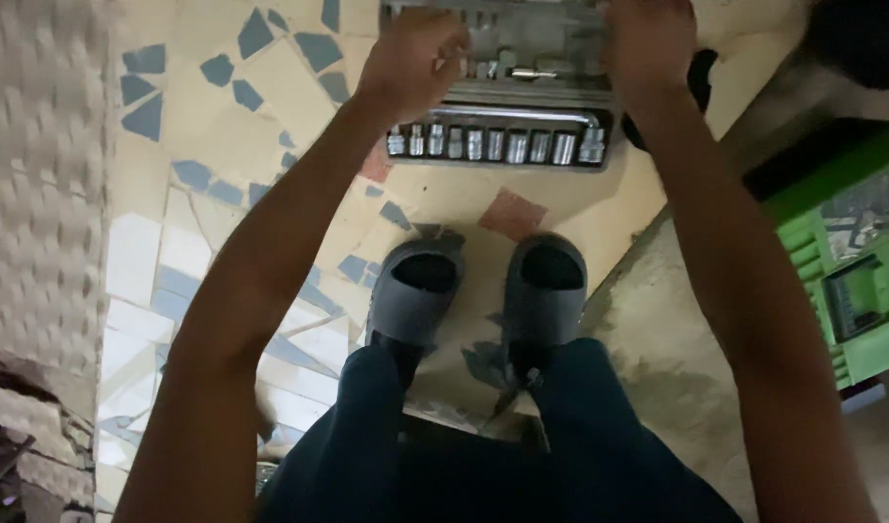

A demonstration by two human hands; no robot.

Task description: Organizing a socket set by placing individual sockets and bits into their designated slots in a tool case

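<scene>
An open grey socket set case [507,107] is seen lying on the mosaic tile floor [222,126] at the far end of the scene, just beyond the person's two grey slippers [483,291]. A row of shiny metal sockets [493,145] is held in the case's near edge, with a long chrome bar [517,114] set just behind them. The left hand [411,53] is placed on the far left part of the case, its fingers curled down into the tray over small metal pieces; whether anything is pinched between them cannot be told. The right hand [648,44] is laid on the far right part of the case, its fingers bent over the edge and pressed close together; what they grip is hidden. Both arms are stretched forward from the near edge. A green plastic crate [851,261] is seen at the right on bare concrete, and a pale textured mat [38,174] at the left.
</scene>
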